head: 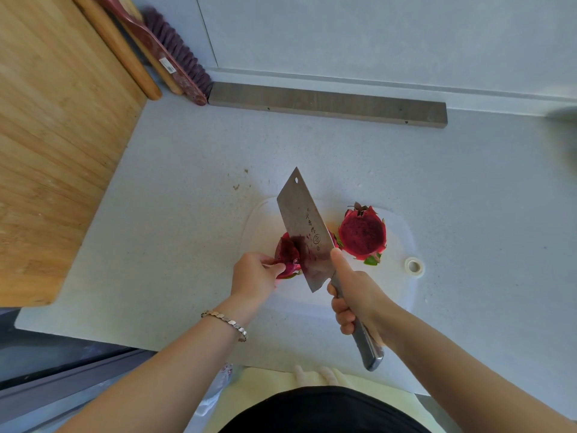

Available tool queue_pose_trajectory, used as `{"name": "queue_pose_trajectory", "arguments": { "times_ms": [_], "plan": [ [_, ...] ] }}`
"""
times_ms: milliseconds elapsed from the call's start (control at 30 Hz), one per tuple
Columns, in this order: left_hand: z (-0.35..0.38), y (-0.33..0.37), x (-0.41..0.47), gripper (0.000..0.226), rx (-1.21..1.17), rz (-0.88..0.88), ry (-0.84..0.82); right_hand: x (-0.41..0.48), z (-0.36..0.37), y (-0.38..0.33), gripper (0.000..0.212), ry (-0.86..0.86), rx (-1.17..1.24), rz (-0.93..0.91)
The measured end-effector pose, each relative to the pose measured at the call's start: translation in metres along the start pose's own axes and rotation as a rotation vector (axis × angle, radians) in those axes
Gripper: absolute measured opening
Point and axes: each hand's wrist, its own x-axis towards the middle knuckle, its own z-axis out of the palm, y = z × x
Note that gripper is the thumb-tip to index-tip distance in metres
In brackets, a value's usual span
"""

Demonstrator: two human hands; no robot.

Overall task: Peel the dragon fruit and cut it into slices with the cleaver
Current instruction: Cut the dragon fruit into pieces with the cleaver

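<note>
Far left, a big wooden board point(56, 151) lies on the pale counter point(187, 182), with a dark-bristled brush point(175, 54) propped behind it near the wall. Moving in, the left hand point(256, 276), a bracelet point(226, 323) on its wrist, pinches one dragon fruit piece point(288, 254) between thumb and fingertips at the left side of the white cutting board point(399, 239). The dark red flesh faces up, with pink skin showing underneath.

Right against that piece comes the cleaver point(299, 220). Its broad blade is tilted with the tip pointing away from the person, it is smeared with red juice low down, and it hides the fruit's right side. Whether the edge is in the flesh or just beside it, I cannot tell.

Next, the right hand point(356, 295) is wrapped firmly round the steel handle, thumb stretched forward onto the blade's heel.

Further right, the other dragon fruit half point(362, 234) sits on the cutting board with its cut face up and the skin on, apart from the blade. Just past it, a small tape roll point(413, 266) rests at the cutting board's right edge. Along the back wall lies a long grey bar point(327, 104).
</note>
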Motion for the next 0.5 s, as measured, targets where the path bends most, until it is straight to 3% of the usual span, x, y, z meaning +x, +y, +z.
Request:
{"name": "queue_pose_trajectory", "arguments": {
  "times_ms": [167, 500],
  "plan": [
    [-0.001, 0.001, 0.001, 0.025, 0.017, 0.0, -0.013, 0.0, 0.005, 0.003, 0.057, 0.011, 0.022, -0.017],
    [0.001, 0.0, 0.003, 0.016, 0.041, 0.013, 0.002, 0.006, 0.016, 0.006, 0.056, 0.039, 0.108, -0.028]
  ]
}}
